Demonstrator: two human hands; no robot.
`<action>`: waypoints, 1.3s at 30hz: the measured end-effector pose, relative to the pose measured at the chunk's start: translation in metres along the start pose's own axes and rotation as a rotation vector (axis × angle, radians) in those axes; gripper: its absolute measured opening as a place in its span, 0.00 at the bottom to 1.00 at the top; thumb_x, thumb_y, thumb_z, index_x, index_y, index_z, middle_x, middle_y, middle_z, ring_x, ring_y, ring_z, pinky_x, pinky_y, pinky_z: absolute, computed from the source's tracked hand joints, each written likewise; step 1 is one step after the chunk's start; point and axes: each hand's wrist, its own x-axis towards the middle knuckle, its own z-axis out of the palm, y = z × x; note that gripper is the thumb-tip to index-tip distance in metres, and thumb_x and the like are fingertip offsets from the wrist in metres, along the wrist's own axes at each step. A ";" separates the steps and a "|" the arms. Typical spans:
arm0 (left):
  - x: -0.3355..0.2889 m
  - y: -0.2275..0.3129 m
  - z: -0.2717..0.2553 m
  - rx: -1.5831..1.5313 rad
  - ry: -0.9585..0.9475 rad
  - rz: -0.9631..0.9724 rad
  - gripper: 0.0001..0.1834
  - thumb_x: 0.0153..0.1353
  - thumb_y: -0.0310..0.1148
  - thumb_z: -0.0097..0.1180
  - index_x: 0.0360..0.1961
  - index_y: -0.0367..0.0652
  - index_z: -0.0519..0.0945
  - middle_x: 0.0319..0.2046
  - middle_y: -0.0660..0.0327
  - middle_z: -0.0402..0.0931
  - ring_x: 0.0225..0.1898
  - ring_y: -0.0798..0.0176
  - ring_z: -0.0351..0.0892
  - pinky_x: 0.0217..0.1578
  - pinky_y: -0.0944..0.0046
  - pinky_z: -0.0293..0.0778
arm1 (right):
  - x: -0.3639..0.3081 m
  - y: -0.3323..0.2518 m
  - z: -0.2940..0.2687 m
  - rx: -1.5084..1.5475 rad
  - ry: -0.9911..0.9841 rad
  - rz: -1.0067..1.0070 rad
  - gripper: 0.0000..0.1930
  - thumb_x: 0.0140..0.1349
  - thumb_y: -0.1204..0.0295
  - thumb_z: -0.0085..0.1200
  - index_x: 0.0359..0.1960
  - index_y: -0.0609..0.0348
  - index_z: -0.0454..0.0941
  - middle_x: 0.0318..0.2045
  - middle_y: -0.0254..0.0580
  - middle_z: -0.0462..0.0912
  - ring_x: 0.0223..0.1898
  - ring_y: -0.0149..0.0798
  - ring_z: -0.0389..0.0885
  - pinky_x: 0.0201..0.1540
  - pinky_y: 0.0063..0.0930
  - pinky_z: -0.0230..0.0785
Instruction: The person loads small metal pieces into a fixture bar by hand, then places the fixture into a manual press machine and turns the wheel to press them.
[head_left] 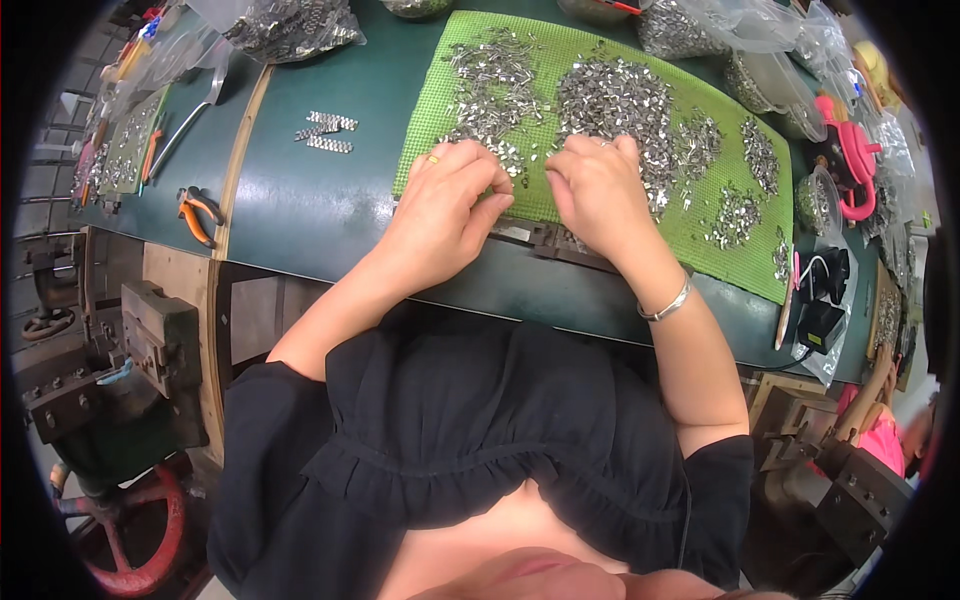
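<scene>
My left hand (450, 208) rests at the near edge of a green textured mat (625, 250). Its fingers are curled inward beside a pile of small pin-like metal pieces (492, 80). To its right, my right hand (603, 192) is also curled, at the near side of a heap of small shiny metal pieces (612, 92). Whatever the fingertips of either hand pinch is hidden. Between and just below the hands lies a narrow metal block (520, 233) along the mat's edge. Several short linked metal strips (330, 132) lie on the dark green table (320, 205) to the left.
Orange-handled pliers (198, 215) lie at the left by a wooden strip (240, 150). Smaller metal piles (735, 218) cover the mat's right side. Bags of metal parts (295, 30) stand behind. A pink lidded container (852, 165) and a black adapter (822, 325) sit at right.
</scene>
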 end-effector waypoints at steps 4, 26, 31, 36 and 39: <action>0.004 0.008 0.004 0.008 -0.045 -0.002 0.05 0.57 0.25 0.62 0.33 0.43 0.78 0.34 0.60 0.73 0.40 0.54 0.72 0.44 0.56 0.64 | 0.005 -0.006 0.008 -0.086 0.052 0.030 0.02 0.51 0.76 0.56 0.23 0.54 0.79 0.27 0.37 0.79 0.37 0.41 0.81 0.44 0.40 0.60; 0.032 0.037 0.043 0.108 -0.375 0.305 0.12 0.48 0.29 0.67 0.35 0.45 0.80 0.40 0.64 0.79 0.44 0.59 0.75 0.47 0.56 0.61 | -0.094 -0.004 -0.024 0.126 0.203 0.127 0.07 0.51 0.80 0.53 0.32 0.59 0.73 0.35 0.41 0.73 0.38 0.45 0.73 0.40 0.37 0.64; 0.036 0.021 0.017 0.124 -0.274 0.164 0.16 0.52 0.30 0.66 0.44 0.43 0.81 0.46 0.59 0.81 0.51 0.53 0.77 0.54 0.54 0.62 | -0.090 -0.004 -0.032 0.109 0.067 0.143 0.09 0.48 0.82 0.52 0.32 0.59 0.73 0.34 0.42 0.72 0.39 0.47 0.73 0.41 0.39 0.63; 0.059 -0.027 0.004 0.401 -0.068 0.035 0.09 0.55 0.28 0.63 0.39 0.47 0.85 0.42 0.62 0.80 0.48 0.54 0.77 0.50 0.54 0.64 | -0.077 -0.004 -0.049 0.340 -0.055 0.304 0.04 0.54 0.78 0.60 0.29 0.57 0.76 0.33 0.40 0.75 0.41 0.47 0.75 0.44 0.40 0.62; 0.070 -0.032 0.008 0.405 -0.147 0.172 0.07 0.55 0.30 0.65 0.36 0.49 0.86 0.41 0.65 0.79 0.48 0.56 0.76 0.50 0.53 0.64 | -0.064 0.002 -0.044 0.333 0.062 0.185 0.03 0.54 0.77 0.60 0.31 0.57 0.79 0.32 0.39 0.76 0.40 0.46 0.75 0.44 0.40 0.62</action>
